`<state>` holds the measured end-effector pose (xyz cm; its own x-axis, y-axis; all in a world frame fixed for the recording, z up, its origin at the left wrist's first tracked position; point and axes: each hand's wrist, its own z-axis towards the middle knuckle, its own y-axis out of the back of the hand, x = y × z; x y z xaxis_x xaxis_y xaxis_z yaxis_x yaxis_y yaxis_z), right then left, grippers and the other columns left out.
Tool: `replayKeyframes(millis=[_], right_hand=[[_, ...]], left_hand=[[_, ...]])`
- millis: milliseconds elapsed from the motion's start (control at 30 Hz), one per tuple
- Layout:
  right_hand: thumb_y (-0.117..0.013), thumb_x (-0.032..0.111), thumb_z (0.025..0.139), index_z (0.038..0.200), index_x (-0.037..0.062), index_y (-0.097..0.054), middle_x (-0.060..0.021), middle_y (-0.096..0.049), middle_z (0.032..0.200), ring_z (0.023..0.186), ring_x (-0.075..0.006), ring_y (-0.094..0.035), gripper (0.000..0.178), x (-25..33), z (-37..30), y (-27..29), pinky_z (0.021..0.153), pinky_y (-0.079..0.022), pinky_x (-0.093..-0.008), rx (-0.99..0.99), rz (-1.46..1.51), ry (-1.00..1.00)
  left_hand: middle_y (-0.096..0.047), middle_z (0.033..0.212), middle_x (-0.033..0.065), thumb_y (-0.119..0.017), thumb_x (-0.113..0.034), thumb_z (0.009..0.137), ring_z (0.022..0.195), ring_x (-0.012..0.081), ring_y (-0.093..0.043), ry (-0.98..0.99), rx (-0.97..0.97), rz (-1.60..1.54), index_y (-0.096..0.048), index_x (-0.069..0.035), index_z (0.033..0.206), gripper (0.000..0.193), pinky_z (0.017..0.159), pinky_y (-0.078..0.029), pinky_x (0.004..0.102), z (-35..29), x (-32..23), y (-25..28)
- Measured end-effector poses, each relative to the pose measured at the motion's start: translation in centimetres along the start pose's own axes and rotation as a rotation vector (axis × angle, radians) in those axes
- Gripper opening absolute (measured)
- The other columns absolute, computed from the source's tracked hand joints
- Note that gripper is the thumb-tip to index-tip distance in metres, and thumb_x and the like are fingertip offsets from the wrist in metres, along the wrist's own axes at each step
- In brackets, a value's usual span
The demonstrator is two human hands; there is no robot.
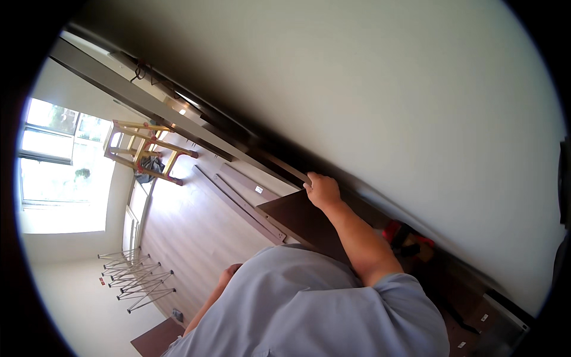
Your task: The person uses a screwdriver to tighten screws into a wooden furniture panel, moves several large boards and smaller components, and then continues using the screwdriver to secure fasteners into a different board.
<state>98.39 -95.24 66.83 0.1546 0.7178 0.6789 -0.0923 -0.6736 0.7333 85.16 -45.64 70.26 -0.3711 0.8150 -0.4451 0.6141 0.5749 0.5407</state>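
Observation:
My right hand is closed on the end of a long, narrow grey-brown board, which runs away to the upper left alongside the pale wall. Just below that hand is a dark brown panel, partly hidden by my arm and shirt. My left hand hangs low beside my body over the wood floor. The grey shirt covers part of it, so its fingers cannot be made out.
A yellow stepladder stands near the bright window. Long brown boards lie on the floor. A folding metal frame stands at the lower left. Behind my right arm sits a red and black tool.

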Motion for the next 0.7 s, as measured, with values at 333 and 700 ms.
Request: replayKeyframes(millis=[333, 700], right_hand=[[-0.076, 0.021, 0.088, 0.106, 0.0063, -0.07, -0.0141, -0.074, 0.09, 0.082, -0.0379, -0.071, 0.024, -3.6, -4.6, 4.5, 0.074, -0.057, -0.05, -0.069, 0.012, -0.054], [-0.081, 0.019, 0.083, 0.115, 0.0086, -0.073, -0.0156, -0.076, 0.105, 0.095, -0.0367, -0.073, 0.034, -7.3, -17.7, 8.3, 0.083, -0.058, -0.0456, -0.154, 0.02, -0.173]], left_hand=[[-0.075, 0.12, 0.0164, -0.066, -0.03, 0.095, 0.115, 0.0291, -0.071, 0.145, 0.048, 0.003, -0.069, -0.005, 0.131, 0.044, 0.097, -0.055, 0.0386, -0.9, 3.9, -0.1], [-0.075, 0.121, 0.0162, -0.067, -0.029, 0.095, 0.114, 0.0279, -0.071, 0.091, 0.087, 0.018, -0.069, -0.004, 0.131, 0.044, 0.097, -0.055, 0.0381, 1.7, 0.2, 0.8]])
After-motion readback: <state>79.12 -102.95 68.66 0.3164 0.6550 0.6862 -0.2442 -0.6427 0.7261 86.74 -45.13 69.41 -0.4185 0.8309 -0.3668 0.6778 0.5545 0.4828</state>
